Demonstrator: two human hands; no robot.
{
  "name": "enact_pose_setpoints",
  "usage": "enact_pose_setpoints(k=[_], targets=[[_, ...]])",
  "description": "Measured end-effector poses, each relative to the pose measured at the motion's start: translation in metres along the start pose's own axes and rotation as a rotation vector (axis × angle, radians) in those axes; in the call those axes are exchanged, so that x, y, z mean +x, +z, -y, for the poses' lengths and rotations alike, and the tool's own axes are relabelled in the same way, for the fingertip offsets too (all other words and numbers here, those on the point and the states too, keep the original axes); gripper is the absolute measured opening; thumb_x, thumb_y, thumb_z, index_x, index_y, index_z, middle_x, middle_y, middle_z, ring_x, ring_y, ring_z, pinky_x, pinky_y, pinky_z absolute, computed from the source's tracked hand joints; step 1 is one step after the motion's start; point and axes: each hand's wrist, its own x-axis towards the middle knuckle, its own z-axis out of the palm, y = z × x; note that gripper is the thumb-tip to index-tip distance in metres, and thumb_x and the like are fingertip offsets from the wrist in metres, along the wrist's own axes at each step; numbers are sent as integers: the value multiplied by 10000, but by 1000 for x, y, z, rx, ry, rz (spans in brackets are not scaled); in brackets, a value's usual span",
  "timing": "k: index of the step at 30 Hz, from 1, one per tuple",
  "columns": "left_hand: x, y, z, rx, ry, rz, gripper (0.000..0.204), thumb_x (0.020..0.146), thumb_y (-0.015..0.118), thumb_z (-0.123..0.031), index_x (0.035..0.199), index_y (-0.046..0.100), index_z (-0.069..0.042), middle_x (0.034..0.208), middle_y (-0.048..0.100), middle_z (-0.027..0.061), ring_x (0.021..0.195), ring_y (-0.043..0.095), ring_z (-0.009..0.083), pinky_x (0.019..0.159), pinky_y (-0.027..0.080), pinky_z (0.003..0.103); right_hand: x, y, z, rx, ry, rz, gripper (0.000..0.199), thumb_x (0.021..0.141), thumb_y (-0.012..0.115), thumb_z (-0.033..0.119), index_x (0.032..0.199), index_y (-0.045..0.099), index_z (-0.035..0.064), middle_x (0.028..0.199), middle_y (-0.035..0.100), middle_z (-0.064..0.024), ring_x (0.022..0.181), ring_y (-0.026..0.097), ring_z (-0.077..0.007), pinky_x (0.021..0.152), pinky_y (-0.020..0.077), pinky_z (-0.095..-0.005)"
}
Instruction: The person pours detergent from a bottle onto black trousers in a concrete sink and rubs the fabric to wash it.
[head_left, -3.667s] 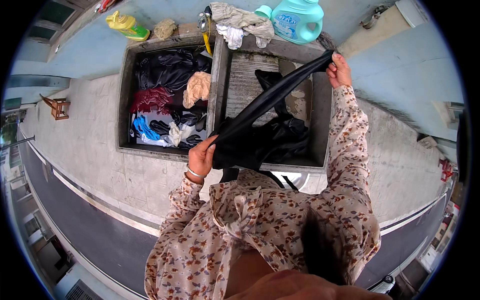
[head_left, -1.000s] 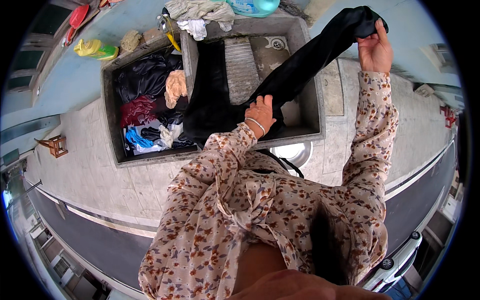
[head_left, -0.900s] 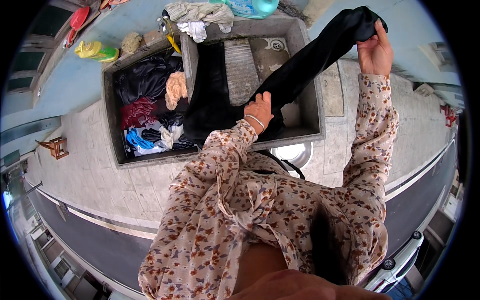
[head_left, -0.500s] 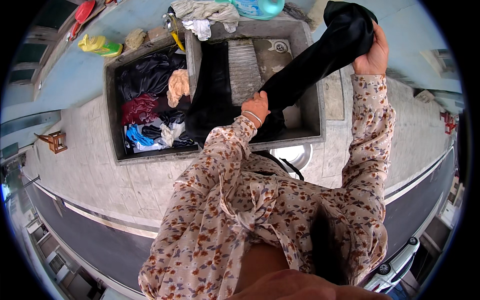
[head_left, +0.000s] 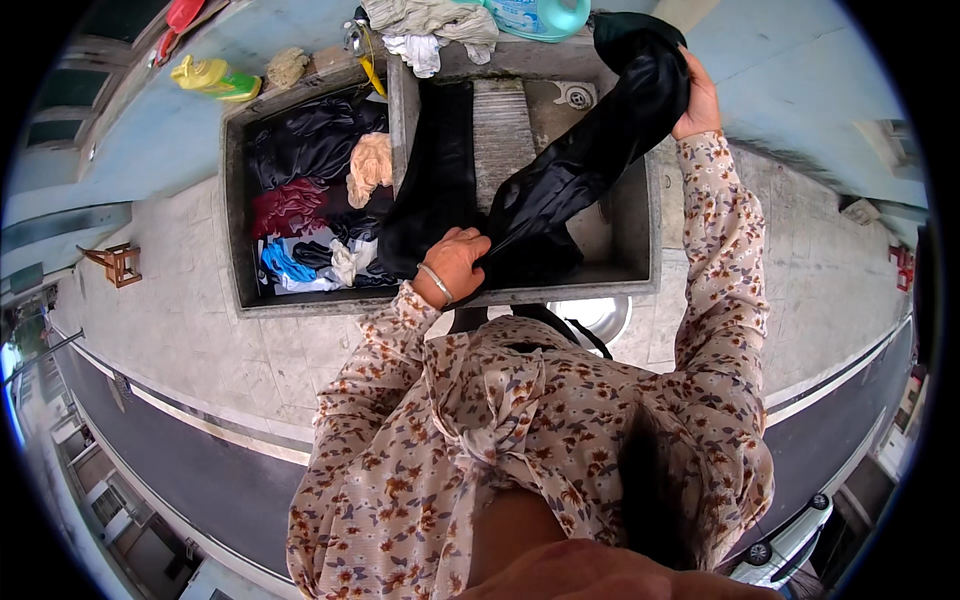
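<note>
The left grip (head_left: 456,261) is clenched on a black garment (head_left: 598,128), the right grip (head_left: 699,98) holding its raised end; the rest lies in the right basin (head_left: 618,276), beside a ribbed slab (head_left: 504,135). The left basin (head_left: 300,307) holds peach cloth (head_left: 371,166) and dark-red cloth (head_left: 288,208).

A small wooden stool (head_left: 122,266) stands on pale paving (head_left: 190,330) at the left of the frame. In the upper left, a yellow-and-green jug-shaped bottle (head_left: 213,78) is near a tan mesh scrubber (head_left: 287,67). At the top centre, a greyish cloth (head_left: 435,15) and a white cloth (head_left: 415,54) lie bunched beside a turquoise jug (head_left: 522,18), partly cut off. A round metal basin (head_left: 600,318) shows right of centre, partly hidden. A white car (head_left: 790,545) sits in the lower right; a dark road (head_left: 180,450) curves through the lower left.
</note>
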Motion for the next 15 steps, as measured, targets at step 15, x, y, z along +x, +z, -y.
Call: enact_pose_setpoints(k=[15], targets=[[-53, 17, 26, 110, -424, -411, 197, 779, 579, -171, 649, 521, -36, 668, 552, 142, 673, 564, 342, 612, 448, 437, 13, -116, -168, -201, 182, -442, 252, 927, 429, 155, 1046, 577, -10, 993, 631, -120, 895, 622, -232, 844, 501, -396]])
